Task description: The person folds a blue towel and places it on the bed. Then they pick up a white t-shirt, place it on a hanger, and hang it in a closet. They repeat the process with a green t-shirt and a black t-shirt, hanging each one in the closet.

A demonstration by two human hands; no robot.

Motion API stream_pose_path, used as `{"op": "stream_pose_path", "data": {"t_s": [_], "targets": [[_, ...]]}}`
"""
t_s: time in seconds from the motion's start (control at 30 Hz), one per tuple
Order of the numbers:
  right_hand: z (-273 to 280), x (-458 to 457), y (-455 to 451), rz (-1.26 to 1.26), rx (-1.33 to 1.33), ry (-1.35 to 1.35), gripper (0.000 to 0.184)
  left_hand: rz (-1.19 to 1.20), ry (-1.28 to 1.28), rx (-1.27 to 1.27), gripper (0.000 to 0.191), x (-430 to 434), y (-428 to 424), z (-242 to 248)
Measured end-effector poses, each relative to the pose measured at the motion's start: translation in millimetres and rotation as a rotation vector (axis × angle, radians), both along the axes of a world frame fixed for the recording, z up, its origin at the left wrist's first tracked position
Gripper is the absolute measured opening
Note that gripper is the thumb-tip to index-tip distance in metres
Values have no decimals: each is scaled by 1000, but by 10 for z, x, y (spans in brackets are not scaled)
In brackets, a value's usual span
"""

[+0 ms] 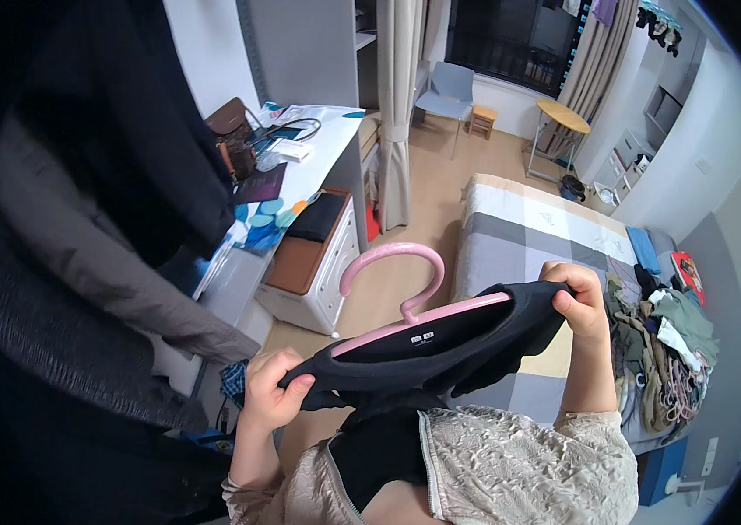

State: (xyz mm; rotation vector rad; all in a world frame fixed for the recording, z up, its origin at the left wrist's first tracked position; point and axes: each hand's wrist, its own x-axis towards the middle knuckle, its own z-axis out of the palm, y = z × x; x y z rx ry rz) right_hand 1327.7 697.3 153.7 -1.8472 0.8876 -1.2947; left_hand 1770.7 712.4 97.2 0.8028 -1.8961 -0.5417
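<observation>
A black garment [403,374] hangs on a pink plastic hanger [432,269], held up in front of my chest. The hanger's hook rises above the neckline, and its arms run inside the garment towards the shoulders. My left hand [273,387] pinches the fabric at one shoulder, thumb on top. At the opposite shoulder my right hand [574,295] grips the cloth in the same way. Small printed marks show inside the back of the neck. The hanger's ends are hidden under the fabric.
Dark clothes [114,164] hang close on the left. Beside them stands a desk [337,125] bearing a brown handbag [234,131], above a white drawer unit [318,289]. On the right, a bed [508,243] carries a heap of clothes [659,354] and several pink hangers [680,394].
</observation>
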Motion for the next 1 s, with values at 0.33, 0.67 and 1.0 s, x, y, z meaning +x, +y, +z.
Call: {"op": "stream_pose_path", "data": {"t_s": [0.33,0.67,1.0], "targets": [[-167,-553,-1091,-21,-35,9,37,-11,5,-34,27,-566,-1295,-187],[-381,-994,-3293,-232,-80,73,50,-234,68,51,20,-1057,-4029,-408],[-267,-2017,-5168,-593,-120,68,47,-802,52,374,18,-2278,-6981,-11]]}}
